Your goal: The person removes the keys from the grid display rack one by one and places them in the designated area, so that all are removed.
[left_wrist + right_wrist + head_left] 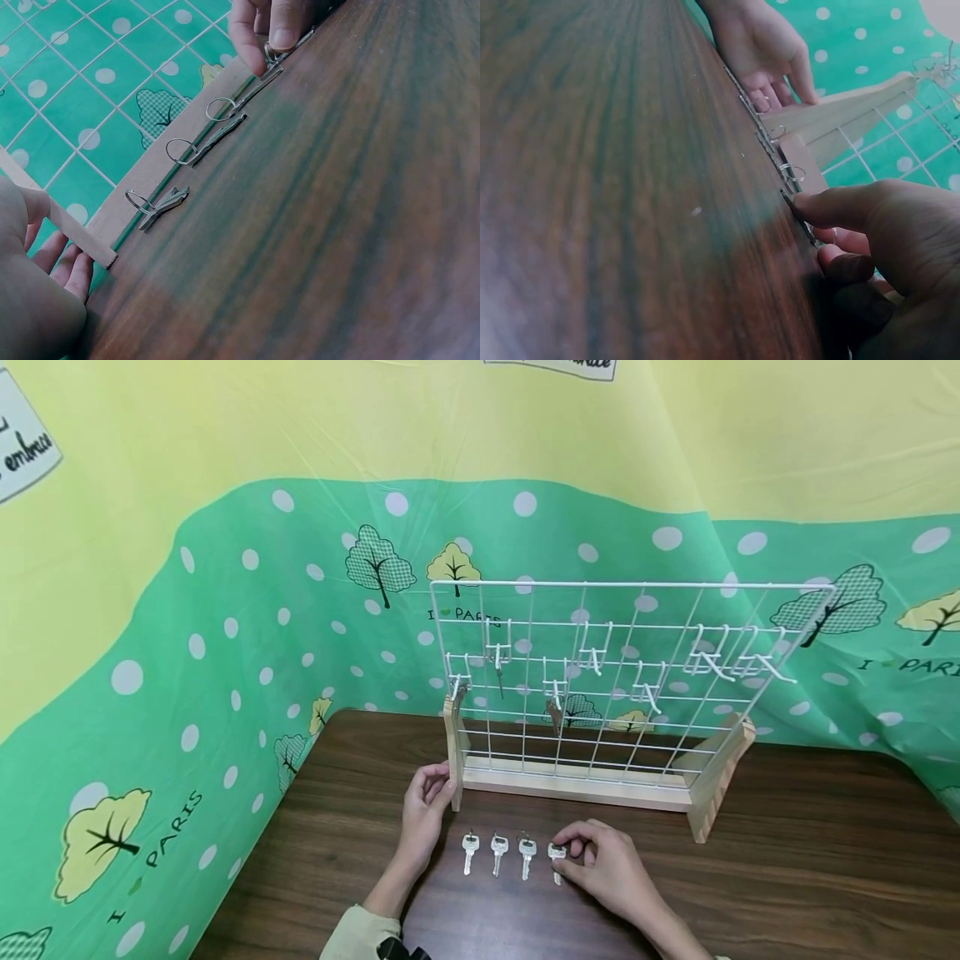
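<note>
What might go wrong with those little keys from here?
The flat key in the right hand might slip. That hand might also nudge the three keys lined up beside it. And if the left hand, holding the wooden end of the rack, shifts, the rack may move.

Tree-print green cloth (pixel 468 506), dark wooden table (pixel 795 885)

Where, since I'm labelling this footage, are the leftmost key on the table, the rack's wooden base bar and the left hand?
Leftmost key (pixel 470 847): head view, lower part of its bow.
Wooden base bar (pixel 577 786): head view, middle of its length.
Left hand (pixel 424 810): head view, near the thumb's base.
</note>
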A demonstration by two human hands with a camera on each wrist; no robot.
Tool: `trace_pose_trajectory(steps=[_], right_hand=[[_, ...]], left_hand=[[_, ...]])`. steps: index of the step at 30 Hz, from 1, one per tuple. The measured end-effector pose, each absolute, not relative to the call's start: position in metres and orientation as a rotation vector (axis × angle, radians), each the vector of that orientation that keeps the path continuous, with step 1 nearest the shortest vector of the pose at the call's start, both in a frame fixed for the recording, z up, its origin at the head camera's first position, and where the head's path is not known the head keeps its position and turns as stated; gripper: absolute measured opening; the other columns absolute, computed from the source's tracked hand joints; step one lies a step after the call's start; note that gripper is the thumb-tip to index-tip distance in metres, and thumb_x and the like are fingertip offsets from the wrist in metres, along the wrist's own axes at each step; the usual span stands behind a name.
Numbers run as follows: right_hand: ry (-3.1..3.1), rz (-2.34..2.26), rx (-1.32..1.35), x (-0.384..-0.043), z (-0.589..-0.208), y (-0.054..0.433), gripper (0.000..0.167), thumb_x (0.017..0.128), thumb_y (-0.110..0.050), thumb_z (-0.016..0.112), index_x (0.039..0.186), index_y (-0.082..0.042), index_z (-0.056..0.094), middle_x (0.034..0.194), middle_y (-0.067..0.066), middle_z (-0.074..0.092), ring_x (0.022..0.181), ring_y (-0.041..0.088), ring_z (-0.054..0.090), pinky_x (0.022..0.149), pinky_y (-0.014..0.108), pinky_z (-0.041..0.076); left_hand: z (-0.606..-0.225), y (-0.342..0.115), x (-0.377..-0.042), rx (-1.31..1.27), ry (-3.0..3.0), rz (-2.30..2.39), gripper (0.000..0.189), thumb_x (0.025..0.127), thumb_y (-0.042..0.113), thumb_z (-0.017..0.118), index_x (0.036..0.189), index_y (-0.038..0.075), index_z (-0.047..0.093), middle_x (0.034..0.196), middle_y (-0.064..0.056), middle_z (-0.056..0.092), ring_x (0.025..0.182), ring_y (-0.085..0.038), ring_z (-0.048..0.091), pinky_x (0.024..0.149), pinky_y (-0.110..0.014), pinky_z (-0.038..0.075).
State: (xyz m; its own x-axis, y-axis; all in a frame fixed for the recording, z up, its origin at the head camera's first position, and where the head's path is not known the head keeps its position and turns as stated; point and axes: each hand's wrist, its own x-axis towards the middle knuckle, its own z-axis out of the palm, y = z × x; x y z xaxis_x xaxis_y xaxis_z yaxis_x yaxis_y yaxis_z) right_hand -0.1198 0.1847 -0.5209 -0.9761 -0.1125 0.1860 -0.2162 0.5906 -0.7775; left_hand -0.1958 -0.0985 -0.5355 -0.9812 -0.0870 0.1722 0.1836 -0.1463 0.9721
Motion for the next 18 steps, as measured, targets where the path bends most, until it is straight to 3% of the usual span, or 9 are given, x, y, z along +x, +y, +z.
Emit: trace_pose_trajectory(steps=[18], right_hand=[[-2.621,1.414,0.279,-0.1192,-0.5221,0.1859,0.032,0.078,-0.002,0.098,0.098,-0.02,0.08,0.083,-0.007,0.061,0.057,-0.001,0.045,0.051,0.02,0.041]], left_hand=[[-0.5353,-0.0987,-0.1954,-0.118,-1.914,-2.263,0.03,0.107,-0.006,0.064,0.131,-0.02,0.054,0.143,-0.03,0.062,0.125,-0.015,0.063,0.108,-0.018,0.052]])
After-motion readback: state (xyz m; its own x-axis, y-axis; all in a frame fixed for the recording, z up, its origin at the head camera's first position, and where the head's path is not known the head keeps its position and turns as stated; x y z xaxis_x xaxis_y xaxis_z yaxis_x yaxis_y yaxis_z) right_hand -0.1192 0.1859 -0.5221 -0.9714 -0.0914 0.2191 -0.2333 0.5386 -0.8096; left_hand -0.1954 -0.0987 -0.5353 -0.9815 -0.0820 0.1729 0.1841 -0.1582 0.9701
